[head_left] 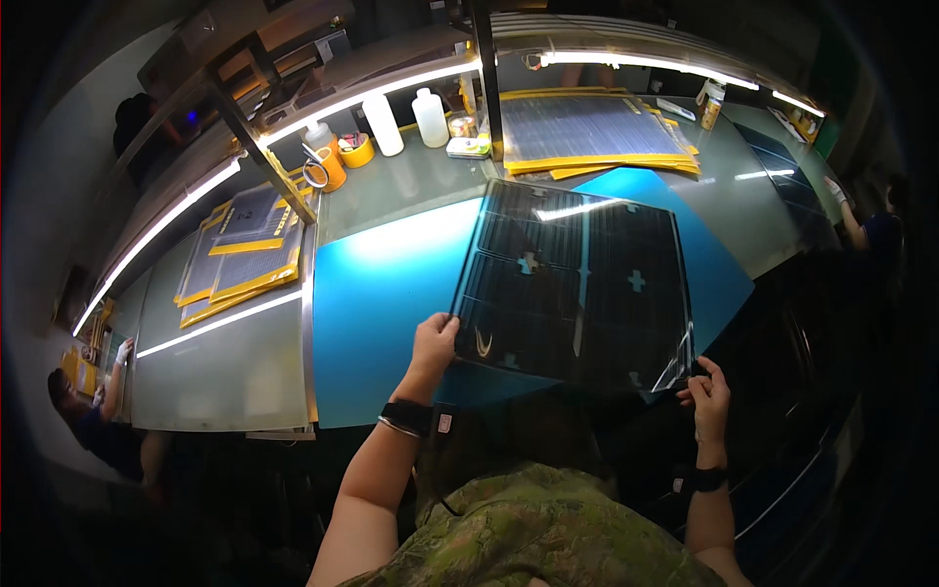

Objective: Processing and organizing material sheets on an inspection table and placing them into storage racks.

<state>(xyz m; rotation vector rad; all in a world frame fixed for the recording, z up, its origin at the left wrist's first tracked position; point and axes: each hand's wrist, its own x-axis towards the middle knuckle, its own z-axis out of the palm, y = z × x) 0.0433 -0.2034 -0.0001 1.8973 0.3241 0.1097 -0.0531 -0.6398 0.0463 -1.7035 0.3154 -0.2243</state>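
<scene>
A dark, glossy rectangular sheet [616, 323], seemingly glass or film, is held tilted above the bench in front of me. Pale blue cross-shaped marks and fine lines show on it. My left hand [433, 342] pinches its left edge, thumb on the near face. At the lower right corner, the fingers of my right hand [708, 396] grip the edge. Beneath the sheet lies a bright blue mat [381, 313], partly covered by it. Reflections of the lamps streak the sheet's surface.
Yellow-edged panels are stacked at the back [587, 132] and at left [245, 249]. White bottles [430, 117], an orange cup [331, 168] and a yellow tape roll [356, 151] stand under the lamp shelf. A metal post [486, 78] rises behind. Other people work at far left [98, 411] and right [875, 230].
</scene>
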